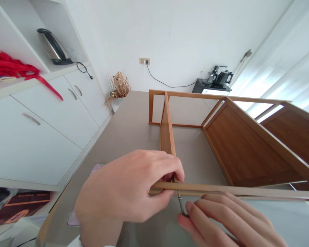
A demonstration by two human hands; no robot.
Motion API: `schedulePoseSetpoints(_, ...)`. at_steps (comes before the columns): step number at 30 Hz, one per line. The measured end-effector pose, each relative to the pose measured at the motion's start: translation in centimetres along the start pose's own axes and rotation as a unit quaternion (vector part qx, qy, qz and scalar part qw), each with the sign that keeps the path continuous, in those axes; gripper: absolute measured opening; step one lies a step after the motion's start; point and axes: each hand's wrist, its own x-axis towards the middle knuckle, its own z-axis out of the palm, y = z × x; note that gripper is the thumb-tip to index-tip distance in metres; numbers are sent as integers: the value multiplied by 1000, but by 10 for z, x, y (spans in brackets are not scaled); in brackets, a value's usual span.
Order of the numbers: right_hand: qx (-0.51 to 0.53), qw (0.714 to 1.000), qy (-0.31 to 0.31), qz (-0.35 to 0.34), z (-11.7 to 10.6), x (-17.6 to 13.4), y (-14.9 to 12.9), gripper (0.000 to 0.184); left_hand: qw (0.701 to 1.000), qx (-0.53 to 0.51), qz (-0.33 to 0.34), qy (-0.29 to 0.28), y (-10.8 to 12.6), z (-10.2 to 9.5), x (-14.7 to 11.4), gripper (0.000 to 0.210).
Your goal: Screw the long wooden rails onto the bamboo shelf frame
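A wooden shelf unit (221, 188) lies on its side, its panels standing between long rails. My left hand (134, 181) is closed around the near rail where it meets a shelf panel (167, 127); the thumb is below and the fingers are above. A brass-coloured screw (179, 193) sticks out of the rail's near side, beside my left thumb. My right hand (221, 219) pinches a dark hex key (182, 207), whose long end meets the screw. The short bent end is partly covered by my right fingertips.
The unit rests on a grey-brown table (123, 127), with a phone-like flat object (73, 219) partly under my left wrist. White cabinets (41, 130) stand at left, holding a kettle (53, 48) and red cloth (12, 67). Against the back wall are a dried plant (119, 84) and a black kettle (224, 78).
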Motion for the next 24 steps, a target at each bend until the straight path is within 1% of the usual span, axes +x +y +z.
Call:
schedulePoseSetpoints(3,-15,999,-3,51,-2,0,-14,7,1000,0,14,-2,0,-1,0,18)
schedulePoseSetpoints(6,-14,995,23,100,2,-4,-29,24,1000,-5,24,-6,0,-2,1,15)
schedulePoseSetpoints(8,3,993,43,108,8,-7,-35,37,999,-10,29,-7,0,-2,1,14)
schedulePoseSetpoints(10,27,992,58,111,14,-10,-38,44,999,-14,31,-10,0,-3,1,14)
schedulePoseSetpoints(12,56,989,66,116,20,-11,-39,44,999,-16,34,-14,0,-3,1,14)
schedulePoseSetpoints(14,91,985,72,124,25,-12,-40,39,999,-17,38,-15,0,-4,1,14)
schedulePoseSetpoints(18,139,976,89,140,29,-16,-39,32,999,-16,46,-14,-1,-5,1,15)
schedulePoseSetpoints(24,138,979,46,140,23,-16,-39,33,998,-24,58,-14,-3,-5,1,16)
